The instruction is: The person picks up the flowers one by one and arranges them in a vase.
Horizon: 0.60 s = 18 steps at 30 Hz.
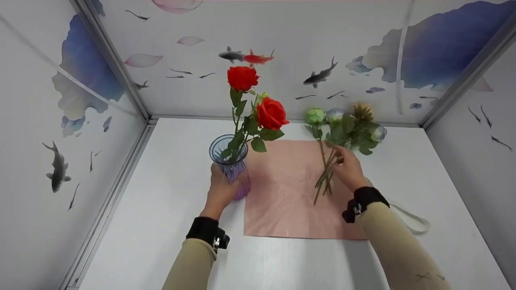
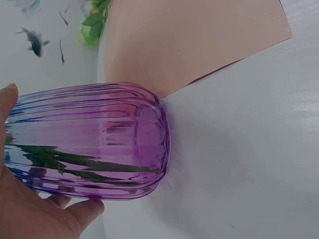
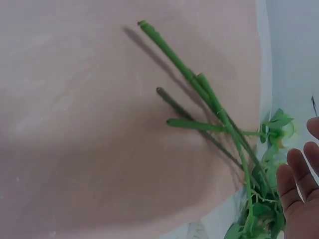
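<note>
- While the left grip (image 1: 222,187) curls round the ribbed glass vase (image 2: 124,134) below its rim, the right grip (image 1: 350,169) hangs beside the loose stems (image 3: 172,57), its fingers slightly bent and spread, with nothing visibly pinched between them.
- The glass vase, bluish at the top and purple toward the base, is at the left edge of the pink sheet (image 1: 278,193); I cannot tell whether its base bears fully on the surface. It should prove fairly heavy, rigid, slippery and breakable, so a full wrap round the ribbed body suits it better than the rim.
- Two red roses (image 1: 272,113) rise from it, leaning over the sheet.
- The loose stems cross one another on the pink sheet. They look light and springy, and are probably best taken singly along the bare green length, clear of the softer heads: a green flower (image 1: 314,115), bluish flowers (image 1: 378,133) and a brownish-gold flower (image 1: 363,111), all toward the back wall.
- The surface (image 1: 161,201) is white and smooth; a pale ribbon (image 1: 422,230) loops on it, right of the sheet.
- White walls (image 1: 274,24) printed with fish and blue shapes enclose three sides, with metal strips (image 1: 117,64) along the corners.
</note>
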Motion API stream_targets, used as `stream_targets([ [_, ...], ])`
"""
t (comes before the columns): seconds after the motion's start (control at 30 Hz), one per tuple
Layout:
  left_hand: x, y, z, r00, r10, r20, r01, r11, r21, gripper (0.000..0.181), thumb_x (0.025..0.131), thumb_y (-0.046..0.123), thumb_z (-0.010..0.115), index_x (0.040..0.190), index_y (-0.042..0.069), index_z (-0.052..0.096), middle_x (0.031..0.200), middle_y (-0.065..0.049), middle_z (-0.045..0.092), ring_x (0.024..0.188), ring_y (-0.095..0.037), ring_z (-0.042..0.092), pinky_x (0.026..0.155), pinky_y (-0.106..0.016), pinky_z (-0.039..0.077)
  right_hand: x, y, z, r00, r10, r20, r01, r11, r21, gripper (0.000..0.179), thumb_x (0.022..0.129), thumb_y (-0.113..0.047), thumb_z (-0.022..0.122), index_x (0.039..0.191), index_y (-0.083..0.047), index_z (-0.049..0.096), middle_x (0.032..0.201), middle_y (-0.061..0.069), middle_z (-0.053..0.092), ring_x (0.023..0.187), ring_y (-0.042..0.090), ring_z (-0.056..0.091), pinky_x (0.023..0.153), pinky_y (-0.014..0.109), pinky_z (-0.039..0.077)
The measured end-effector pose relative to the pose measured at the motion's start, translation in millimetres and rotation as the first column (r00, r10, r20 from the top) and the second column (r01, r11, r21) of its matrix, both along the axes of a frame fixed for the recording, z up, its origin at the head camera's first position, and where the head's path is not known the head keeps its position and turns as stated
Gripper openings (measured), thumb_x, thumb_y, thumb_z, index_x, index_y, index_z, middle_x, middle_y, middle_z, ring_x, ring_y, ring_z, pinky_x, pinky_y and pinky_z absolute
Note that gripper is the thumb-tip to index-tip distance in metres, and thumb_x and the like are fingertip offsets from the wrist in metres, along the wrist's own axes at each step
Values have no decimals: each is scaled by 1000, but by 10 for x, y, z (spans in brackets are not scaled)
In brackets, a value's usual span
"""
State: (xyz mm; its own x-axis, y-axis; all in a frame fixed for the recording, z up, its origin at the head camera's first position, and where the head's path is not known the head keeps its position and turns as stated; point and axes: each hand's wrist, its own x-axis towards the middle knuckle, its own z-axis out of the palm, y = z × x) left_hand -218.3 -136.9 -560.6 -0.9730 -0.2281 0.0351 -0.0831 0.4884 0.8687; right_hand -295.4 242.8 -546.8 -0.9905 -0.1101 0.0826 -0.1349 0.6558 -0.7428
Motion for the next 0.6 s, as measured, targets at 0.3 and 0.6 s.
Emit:
stream_targets([
  [0.3,12,-4,-5,1000,-5,-1,5,1000,11,94,86,36,74,153,1,17,152,-23,37,144,-35,41,119,-49,34,106,239,-207,998,9,61,-18,990,138,61,101,-1,50,158,3,28,146,36,34,127,53,44,102,62,42],
  [0.6,-6,0,-2,1000,-4,3,4,1000,7,96,86,38,73,154,0,16,153,-24,37,144,-35,41,119,-49,34,178,290,-498,998,54,-32,-43,957,287,54,104,-4,52,155,0,36,143,37,39,126,60,44,104,69,37],
])
